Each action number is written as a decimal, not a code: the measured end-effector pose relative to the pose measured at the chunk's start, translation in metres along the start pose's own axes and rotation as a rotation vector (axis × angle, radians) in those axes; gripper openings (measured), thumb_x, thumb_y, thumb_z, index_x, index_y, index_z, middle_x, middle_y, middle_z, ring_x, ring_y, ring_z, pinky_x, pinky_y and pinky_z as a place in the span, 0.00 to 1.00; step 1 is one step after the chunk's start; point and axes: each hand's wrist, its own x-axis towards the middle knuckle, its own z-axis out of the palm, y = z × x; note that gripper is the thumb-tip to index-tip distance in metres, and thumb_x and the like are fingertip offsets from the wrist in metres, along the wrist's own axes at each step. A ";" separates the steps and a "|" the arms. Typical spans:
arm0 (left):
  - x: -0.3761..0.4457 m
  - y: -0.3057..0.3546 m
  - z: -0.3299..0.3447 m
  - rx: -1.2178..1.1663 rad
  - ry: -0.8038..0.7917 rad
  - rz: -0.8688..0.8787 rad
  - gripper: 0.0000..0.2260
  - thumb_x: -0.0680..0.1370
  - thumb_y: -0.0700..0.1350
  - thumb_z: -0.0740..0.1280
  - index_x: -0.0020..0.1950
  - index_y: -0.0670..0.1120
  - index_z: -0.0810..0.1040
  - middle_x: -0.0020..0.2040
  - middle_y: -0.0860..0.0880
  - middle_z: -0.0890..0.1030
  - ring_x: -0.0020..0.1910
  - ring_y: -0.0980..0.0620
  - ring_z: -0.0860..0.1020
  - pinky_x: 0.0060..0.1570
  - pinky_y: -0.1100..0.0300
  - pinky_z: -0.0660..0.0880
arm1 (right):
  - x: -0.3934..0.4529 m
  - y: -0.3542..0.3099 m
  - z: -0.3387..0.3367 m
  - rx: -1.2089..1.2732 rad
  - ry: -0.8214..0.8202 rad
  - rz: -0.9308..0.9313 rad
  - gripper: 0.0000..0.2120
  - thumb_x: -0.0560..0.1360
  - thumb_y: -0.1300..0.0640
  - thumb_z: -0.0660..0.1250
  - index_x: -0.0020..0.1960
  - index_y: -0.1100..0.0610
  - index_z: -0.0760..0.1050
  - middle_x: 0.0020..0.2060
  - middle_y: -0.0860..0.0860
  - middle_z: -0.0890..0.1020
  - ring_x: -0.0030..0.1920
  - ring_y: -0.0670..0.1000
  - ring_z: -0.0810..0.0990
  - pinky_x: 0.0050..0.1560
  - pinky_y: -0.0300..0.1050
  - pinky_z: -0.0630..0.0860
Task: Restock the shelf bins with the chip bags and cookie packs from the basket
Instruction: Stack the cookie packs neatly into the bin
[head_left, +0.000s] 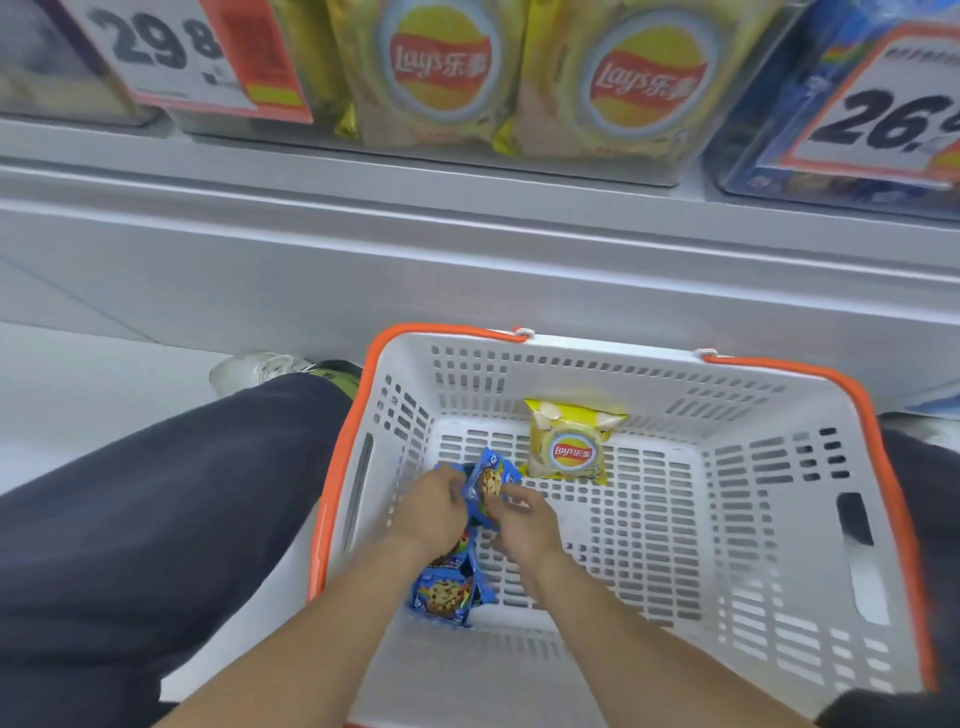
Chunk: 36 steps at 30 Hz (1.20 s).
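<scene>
The slick blue foil cookie packs (485, 483) could slip or bunch if gathered too many at once, dropping back into the white slotted plastic basket with orange rim (810, 519). Both forearms reach down into it; the left hand (434, 506) grips the top packs, the right hand (522, 522) pinches their edge. More blue packs (444, 597) lie below; a small yellow chip bag (569, 444) rests apart, near the far wall

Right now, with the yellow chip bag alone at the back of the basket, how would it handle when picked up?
The yellow chip bag looks puffed, so it is probably light for its size. Its glossy film may be slippery and crinkle under the fingers. The contents are likely fragile, so a gentle hold seems wise.
</scene>
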 end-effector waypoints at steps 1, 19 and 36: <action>0.000 0.000 0.001 -0.064 0.004 -0.034 0.16 0.82 0.39 0.59 0.70 0.43 0.72 0.62 0.42 0.79 0.56 0.46 0.78 0.54 0.60 0.72 | 0.001 -0.001 -0.001 -0.001 0.022 0.007 0.13 0.76 0.55 0.72 0.57 0.53 0.74 0.53 0.52 0.78 0.46 0.51 0.80 0.50 0.51 0.80; -0.052 0.069 -0.050 -0.525 -0.069 -0.106 0.15 0.75 0.48 0.75 0.56 0.43 0.77 0.55 0.42 0.80 0.36 0.47 0.84 0.32 0.60 0.78 | -0.074 -0.130 -0.096 -0.483 -0.324 -0.337 0.14 0.69 0.72 0.76 0.52 0.60 0.83 0.46 0.51 0.82 0.32 0.46 0.79 0.32 0.39 0.78; -0.133 0.233 -0.104 -0.466 0.272 0.564 0.06 0.72 0.41 0.77 0.37 0.48 0.83 0.29 0.56 0.81 0.24 0.63 0.73 0.29 0.69 0.68 | -0.174 -0.224 -0.219 -0.394 -0.131 -0.878 0.18 0.64 0.60 0.83 0.49 0.51 0.80 0.49 0.47 0.83 0.48 0.55 0.84 0.49 0.51 0.81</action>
